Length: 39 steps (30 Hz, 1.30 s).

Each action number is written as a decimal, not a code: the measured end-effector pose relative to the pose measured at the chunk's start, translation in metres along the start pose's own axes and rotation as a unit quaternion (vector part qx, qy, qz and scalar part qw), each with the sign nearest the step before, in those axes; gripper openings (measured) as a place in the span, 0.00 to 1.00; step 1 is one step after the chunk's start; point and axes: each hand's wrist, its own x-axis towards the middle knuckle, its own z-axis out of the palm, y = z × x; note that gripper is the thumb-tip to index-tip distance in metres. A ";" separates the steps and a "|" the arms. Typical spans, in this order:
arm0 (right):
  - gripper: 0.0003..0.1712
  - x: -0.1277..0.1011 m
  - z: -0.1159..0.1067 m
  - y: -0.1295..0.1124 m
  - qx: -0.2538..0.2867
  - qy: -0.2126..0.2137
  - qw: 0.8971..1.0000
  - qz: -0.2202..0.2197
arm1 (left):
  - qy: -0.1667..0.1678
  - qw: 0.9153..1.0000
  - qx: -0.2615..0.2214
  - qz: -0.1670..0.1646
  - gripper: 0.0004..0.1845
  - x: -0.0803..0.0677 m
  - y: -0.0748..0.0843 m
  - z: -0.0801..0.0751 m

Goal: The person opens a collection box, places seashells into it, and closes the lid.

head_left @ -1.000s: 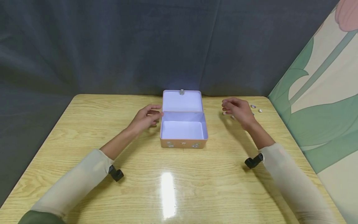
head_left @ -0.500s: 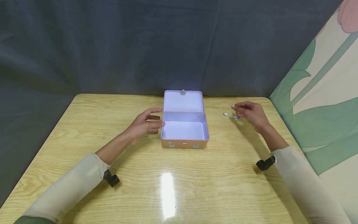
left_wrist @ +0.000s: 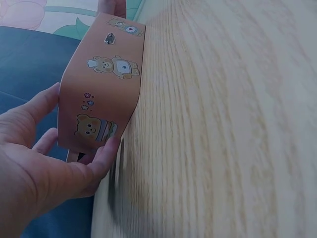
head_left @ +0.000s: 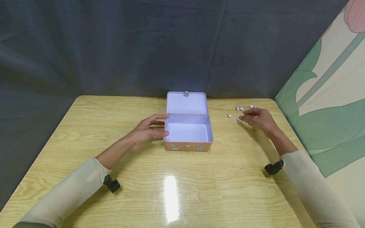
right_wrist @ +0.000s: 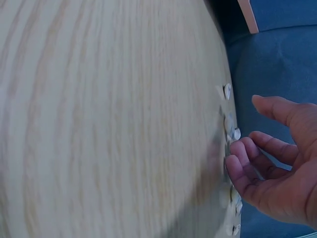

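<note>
A tin box [head_left: 188, 146] with its lid raised stands at mid table, pale lilac inside and orange outside, with cartoon bears on its front in the left wrist view. My left hand [head_left: 149, 129] touches the box's left side, its fingers fairly straight and spread along the wall. To the right of the box, my right hand [head_left: 259, 119] hovers low over several small whitish, shell-like pieces [head_left: 229, 116]. One small piece [head_left: 239, 119] lies right by its fingertips. In the right wrist view the thumb stands apart from the loosely bent fingers, and nothing shows between them.
The wooden table [head_left: 182, 177] ends at a dark curtain [head_left: 137, 50] behind the box. A flower-patterned cloth [head_left: 336, 120] hangs along the right edge. More small pieces [head_left: 252, 106] lie near the back right, partly hidden by the right hand.
My right hand has moved right and slightly down over the small pieces, uncovering some behind it. The left hand has slid down a little along the box's left side.
</note>
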 end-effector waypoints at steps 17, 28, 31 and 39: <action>0.35 0.005 0.004 0.008 -0.053 -0.014 0.998 -0.005 | -0.022 0.998 -0.047 -0.019 0.43 0.001 -0.003 0.001; 0.27 0.006 0.008 0.007 -0.086 0.007 0.996 -0.033 | -0.019 0.998 -0.060 -0.022 0.42 0.001 -0.006 0.001; 0.27 0.005 0.008 0.007 -0.088 0.010 0.996 -0.033 | -0.017 0.998 -0.062 -0.023 0.42 0.001 -0.006 0.001; 0.28 0.002 0.008 0.003 -0.085 0.013 0.996 -0.029 | -0.018 0.998 -0.063 -0.023 0.42 0.000 -0.004 0.002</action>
